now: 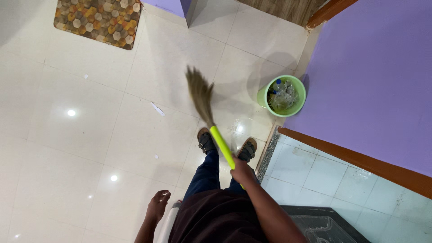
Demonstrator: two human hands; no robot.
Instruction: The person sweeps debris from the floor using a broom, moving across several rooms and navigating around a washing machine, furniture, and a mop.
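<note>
I am sweeping the floor [90, 135]: my right hand [242, 171] is closed around the yellow-green handle of the grass broom [211, 121], and the brush end is out ahead of my sandalled feet [227, 144], blurred as it passes over the cream tiles. My left hand [158, 204] hangs loose and half open at my side; it seems to rest against something pale at my hip, though I cannot tell what that is.

I judge this to be mid-stroke, with litter still lying about. A white paper scrap [157, 109] sits just left of the bristles, and smaller flecks [155, 156] lie further left and nearer me. The next move calls for a low, angled pull that gathers those bits together without scattering them.

The broom has a fan of dry brown-grey fibres, tied narrow where it meets the smooth bright handle. A green bin [282, 95] full of rubbish stands near the purple wall [373, 76], and a patterned mat [99, 20] lies well apart.
</note>
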